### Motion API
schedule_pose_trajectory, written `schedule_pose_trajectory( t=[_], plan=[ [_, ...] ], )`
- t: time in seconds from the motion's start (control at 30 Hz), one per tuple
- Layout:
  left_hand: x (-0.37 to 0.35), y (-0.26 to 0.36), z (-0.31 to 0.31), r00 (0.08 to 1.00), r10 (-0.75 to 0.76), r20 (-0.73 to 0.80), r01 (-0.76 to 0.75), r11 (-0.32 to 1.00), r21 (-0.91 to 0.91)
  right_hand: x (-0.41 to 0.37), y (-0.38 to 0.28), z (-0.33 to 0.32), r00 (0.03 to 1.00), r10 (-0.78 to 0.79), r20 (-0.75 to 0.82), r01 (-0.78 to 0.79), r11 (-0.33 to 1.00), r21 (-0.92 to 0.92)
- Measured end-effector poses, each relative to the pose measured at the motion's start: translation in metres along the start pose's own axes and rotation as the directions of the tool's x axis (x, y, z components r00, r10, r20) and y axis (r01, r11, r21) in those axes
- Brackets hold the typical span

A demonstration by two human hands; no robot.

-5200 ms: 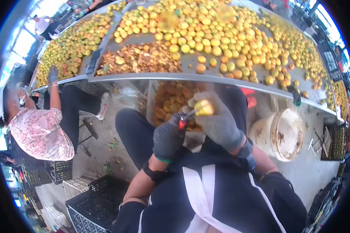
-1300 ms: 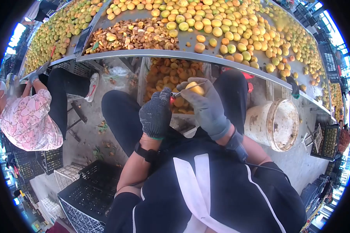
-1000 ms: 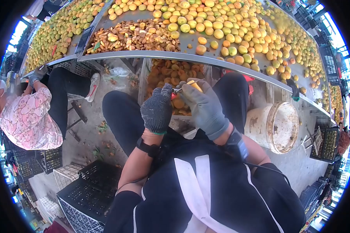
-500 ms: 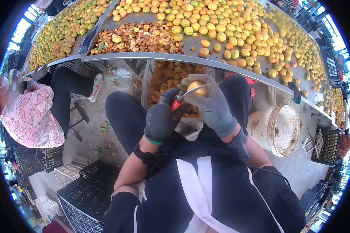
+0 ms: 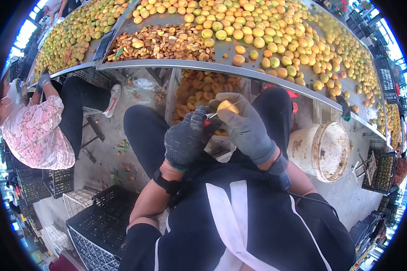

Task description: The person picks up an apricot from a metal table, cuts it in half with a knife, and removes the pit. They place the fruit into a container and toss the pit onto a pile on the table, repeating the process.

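Observation:
Held in the fingers of my right hand (image 5: 248, 128), in a grey glove, is a yellow apricot (image 5: 228, 107). My left hand (image 5: 185, 137), in a dark knitted glove, is wrapped round a small knife (image 5: 211, 116) with a red handle. Most of that handle is hidden by the fingers, and the metal blade points right, up against the apricot. Both hands are close together above my lap. Just beyond them, under the table edge, a crate holds many orange apricot halves (image 5: 203, 90).
A metal-edged table (image 5: 257, 73) spans the front, bearing loose apricots (image 5: 257, 31) and a heap of brown pits (image 5: 163, 43). To the right stands a stained white bucket (image 5: 321, 151). A black crate (image 5: 106, 221) sits at lower left. Another person (image 5: 36, 128) sits at left.
My left hand has turned and shifted slightly left, so less of the red handle shows. The apricot sits slightly lower in my right hand. The person at left has raised their head.

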State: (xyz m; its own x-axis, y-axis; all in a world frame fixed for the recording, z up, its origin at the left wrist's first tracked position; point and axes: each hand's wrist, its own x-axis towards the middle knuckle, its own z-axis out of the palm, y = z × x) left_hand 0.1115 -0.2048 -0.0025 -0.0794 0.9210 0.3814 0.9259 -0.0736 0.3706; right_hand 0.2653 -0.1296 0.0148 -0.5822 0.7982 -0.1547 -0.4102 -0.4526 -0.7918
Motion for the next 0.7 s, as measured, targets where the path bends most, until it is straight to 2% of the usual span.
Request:
schedule_pose_trajectory(
  t=[0.07, 0.1, 0.17, 0.23, 0.27, 0.3, 0.37, 0.47, 0.53, 0.57, 0.63, 0.67, 0.7],
  plan=[
    [0.001, 0.003, -0.004, 0.995, -0.03, 0.095, 0.033, 0.999, -0.037, 0.0, 0.002, -0.001, 1.0, -0.006, 0.006, 0.006, 0.999, 0.04],
    [0.0, 0.003, -0.003, 0.995, -0.029, 0.095, 0.033, 0.999, -0.037, 0.001, 0.006, -0.003, 0.999, -0.044, -0.007, 0.045, 0.999, 0.03],
    [-0.001, -0.001, 0.0, 0.989, -0.032, 0.141, 0.023, 0.997, 0.067, 0.001, 0.008, -0.002, 0.996, -0.083, -0.02, 0.083, 0.996, 0.019],
    [-0.004, -0.004, 0.0, 0.995, -0.004, 0.1, -0.002, 0.998, 0.061, -0.001, 0.006, 0.002, 0.99, -0.139, -0.014, 0.136, 0.984, -0.116],
    [-0.005, -0.004, 0.001, 0.998, 0.023, 0.06, -0.026, 0.998, 0.055, -0.001, 0.008, 0.002, 0.99, -0.139, -0.016, 0.136, 0.984, -0.114],
    [-0.003, -0.003, 0.0, 0.998, 0.025, 0.062, -0.028, 0.998, 0.055, -0.001, 0.011, 0.001, 0.992, -0.118, -0.037, 0.115, 0.99, -0.077],
    [0.0, 0.0, -0.001, 0.993, -0.071, 0.098, 0.066, 0.996, 0.053, -0.001, 0.014, 0.002, 0.994, -0.096, -0.055, 0.094, 0.995, -0.039],
    [0.004, -0.007, 0.006, 0.997, -0.043, 0.07, 0.034, 0.991, 0.126, 0.0, 0.014, 0.005, 0.989, -0.045, -0.14, 0.043, 0.999, -0.014],
    [0.008, -0.009, 0.009, 0.997, -0.041, 0.068, 0.03, 0.989, 0.147, 0.003, 0.016, 0.005, 0.977, 0.061, -0.206, -0.032, 0.99, 0.14],
    [0.011, -0.01, 0.01, 0.997, -0.036, 0.068, 0.025, 0.986, 0.166, 0.006, 0.017, 0.004, 0.977, 0.061, -0.203, -0.033, 0.99, 0.139],
    [0.014, -0.012, 0.014, 0.999, 0.004, 0.035, -0.01, 0.986, 0.164, 0.008, 0.019, 0.003, 0.968, -0.143, -0.206, 0.132, 0.989, -0.066],
    [0.015, -0.012, 0.016, 0.999, 0.048, 0.002, -0.047, 0.986, 0.163, 0.008, 0.018, 0.004, 0.968, -0.143, -0.206, 0.132, 0.989, -0.066],
    [0.014, -0.014, 0.019, 0.999, 0.048, 0.003, -0.048, 0.986, 0.162, 0.008, 0.014, 0.007, 0.955, -0.208, -0.212, 0.174, 0.97, -0.168]
  ],
)
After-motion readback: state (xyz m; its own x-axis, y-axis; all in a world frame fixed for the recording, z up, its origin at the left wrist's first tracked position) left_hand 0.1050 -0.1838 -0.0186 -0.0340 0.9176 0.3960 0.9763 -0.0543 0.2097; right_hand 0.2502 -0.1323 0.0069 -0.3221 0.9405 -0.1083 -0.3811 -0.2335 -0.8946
